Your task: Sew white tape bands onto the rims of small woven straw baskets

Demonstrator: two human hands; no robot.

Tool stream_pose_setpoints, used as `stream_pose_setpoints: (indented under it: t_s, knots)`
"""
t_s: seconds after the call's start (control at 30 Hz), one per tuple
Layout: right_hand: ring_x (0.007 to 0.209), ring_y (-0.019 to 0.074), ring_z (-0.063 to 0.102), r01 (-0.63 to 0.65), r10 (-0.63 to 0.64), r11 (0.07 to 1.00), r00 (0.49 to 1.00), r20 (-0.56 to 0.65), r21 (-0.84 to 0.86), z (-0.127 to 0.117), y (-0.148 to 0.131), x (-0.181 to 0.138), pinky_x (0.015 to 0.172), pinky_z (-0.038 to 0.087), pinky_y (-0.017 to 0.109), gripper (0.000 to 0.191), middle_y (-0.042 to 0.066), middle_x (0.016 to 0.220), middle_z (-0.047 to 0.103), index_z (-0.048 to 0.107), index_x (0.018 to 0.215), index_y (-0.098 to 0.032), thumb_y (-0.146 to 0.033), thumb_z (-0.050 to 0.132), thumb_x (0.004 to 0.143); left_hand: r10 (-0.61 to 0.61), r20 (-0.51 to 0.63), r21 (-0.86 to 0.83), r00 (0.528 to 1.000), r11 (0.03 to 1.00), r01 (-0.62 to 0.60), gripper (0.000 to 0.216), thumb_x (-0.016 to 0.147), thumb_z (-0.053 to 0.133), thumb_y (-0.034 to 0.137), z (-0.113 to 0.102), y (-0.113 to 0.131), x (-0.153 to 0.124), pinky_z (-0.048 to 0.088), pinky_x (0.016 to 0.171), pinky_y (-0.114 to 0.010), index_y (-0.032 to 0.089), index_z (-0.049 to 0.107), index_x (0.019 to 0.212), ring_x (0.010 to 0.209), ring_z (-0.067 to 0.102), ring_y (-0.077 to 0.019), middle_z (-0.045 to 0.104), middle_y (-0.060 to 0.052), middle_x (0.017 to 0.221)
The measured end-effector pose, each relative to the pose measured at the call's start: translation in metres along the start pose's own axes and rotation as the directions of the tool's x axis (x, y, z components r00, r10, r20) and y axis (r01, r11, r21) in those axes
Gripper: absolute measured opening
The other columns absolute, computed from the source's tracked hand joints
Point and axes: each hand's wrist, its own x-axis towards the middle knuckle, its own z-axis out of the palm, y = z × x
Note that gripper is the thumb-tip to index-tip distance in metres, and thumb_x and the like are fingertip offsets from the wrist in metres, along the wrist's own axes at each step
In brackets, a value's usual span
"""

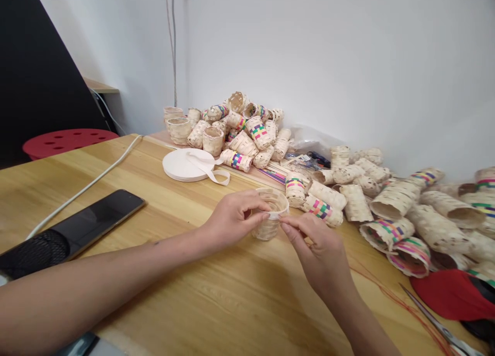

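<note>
Basket [266, 230]: small, round, pale woven bamboo, upright on the light-brown wooden tabletop [166, 294]
Hands: left hand [237, 215] clamped on its rim; right hand [319, 245] pinching the near-right rim, fingertips just apart
Leftward room: wood grain stretching to the flat black phone [108, 215]
Far edge: pale woven baskets [243, 144] piled

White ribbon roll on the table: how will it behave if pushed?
The white ribbon roll lies flat on the table, so it'd probably slide, not roll. Its loose end curls in a loop, suggesting thin, floppy material. That free tail could pull and unwind if lifted.
</note>
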Motion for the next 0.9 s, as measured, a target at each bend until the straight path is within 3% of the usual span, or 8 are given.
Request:
stream_pose_setpoints:
  t_s: [0.47, 0.6, 0.77, 0.9]
  knots:
    - [0.079, 0.0169, 0.059, -0.035, 0.034, 0.998, 0.999, 0.012, 0.061, 0.0, -0.001, 0.0, 0.07, 0.045, 0.029, 0.019, 0.004, 0.085, 0.067, 0.068, 0.098, -0.02, -0.024, 0.05, 0.093, 0.025, 0.001, 0.06, 1.0, 0.998, -0.025, 0.011, 0.084, 0.06, 0.014, -0.001, 0.002, 0.0, 0.044, 0.065, -0.022, 0.016, 0.07, 0.081, 0.072, 0.059, -0.0129, 0.066, -0.001, 0.076]
    - [0.07, 0.0158, 0.058, -0.079, 0.078, 0.992, 0.997, 0.015, 0.094, 0.001, -0.006, 0.0, 0.063, 0.045, 0.026, 0.018, 0.003, 0.077, 0.065, 0.069, 0.094, -0.02, -0.025, 0.051, 0.091, 0.188, 0.007, 0.224, 0.982, 0.957, -0.185, 0.016, 0.089, 0.053, 0.018, -0.001, 0.0, -0.004, 0.046, 0.068, -0.023, 0.016, 0.068, 0.085, 0.077, 0.06, -0.0135, 0.067, -0.004, 0.081]
    - [0.067, 0.0149, 0.06, -0.181, 0.189, 0.953, 0.982, -0.01, 0.244, 0.005, -0.013, 0.0, 0.058, 0.046, 0.022, 0.016, 0.002, 0.076, 0.066, 0.069, 0.086, -0.02, -0.026, 0.054, 0.087, 0.407, -0.009, 0.483, 0.913, 0.802, -0.353, 0.021, 0.092, 0.047, 0.02, -0.001, 0.002, -0.009, 0.045, 0.067, -0.024, 0.017, 0.066, 0.083, 0.075, 0.059, -0.0131, 0.065, -0.005, 0.079]
    - [0.064, 0.0126, 0.057, -0.211, 0.239, 0.901, 0.971, -0.026, 0.378, 0.01, -0.015, -0.001, 0.058, 0.045, 0.02, 0.014, -0.001, 0.071, 0.063, 0.068, 0.079, -0.021, -0.027, 0.057, 0.086, 0.504, 0.001, 0.536, 0.863, 0.729, -0.426, 0.016, 0.09, 0.051, 0.015, -0.001, 0.007, -0.01, 0.039, 0.059, -0.025, 0.015, 0.065, 0.081, 0.067, 0.055, -0.0125, 0.065, -0.003, 0.076]
